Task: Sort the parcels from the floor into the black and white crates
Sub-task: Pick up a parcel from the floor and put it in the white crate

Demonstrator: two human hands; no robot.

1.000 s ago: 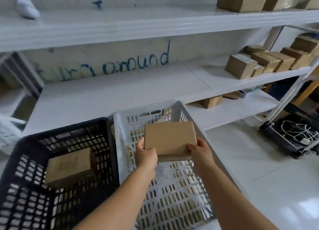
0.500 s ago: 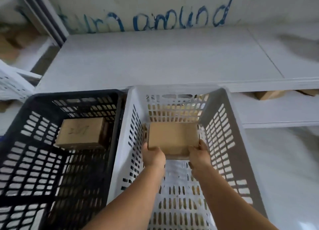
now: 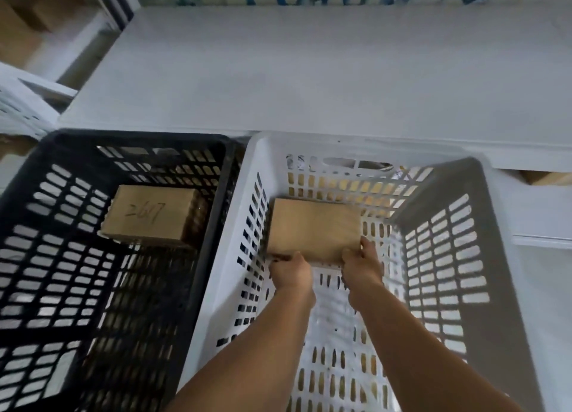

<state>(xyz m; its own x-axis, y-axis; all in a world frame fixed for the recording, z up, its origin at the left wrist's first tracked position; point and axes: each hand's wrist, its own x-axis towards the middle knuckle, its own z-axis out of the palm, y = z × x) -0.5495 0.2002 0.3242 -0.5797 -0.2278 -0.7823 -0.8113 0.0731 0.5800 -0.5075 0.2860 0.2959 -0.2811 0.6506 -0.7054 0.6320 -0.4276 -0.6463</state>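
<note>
You are holding one flat brown cardboard parcel (image 3: 312, 230) low inside the white slotted plastic crate (image 3: 445, 257), your left hand (image 3: 291, 272) and right hand (image 3: 360, 264) both gripping its near edge, fingers curled around it. A second brown cardboard parcel (image 3: 148, 215) is lying in the black slotted plastic crate (image 3: 62, 257) touching alongside.

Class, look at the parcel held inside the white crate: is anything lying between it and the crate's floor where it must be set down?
Nothing visible. Both hands, left and right, grip the parcel at its near edge inside the white crate. The crate floor in view is bare; under the parcel is hidden.
</note>
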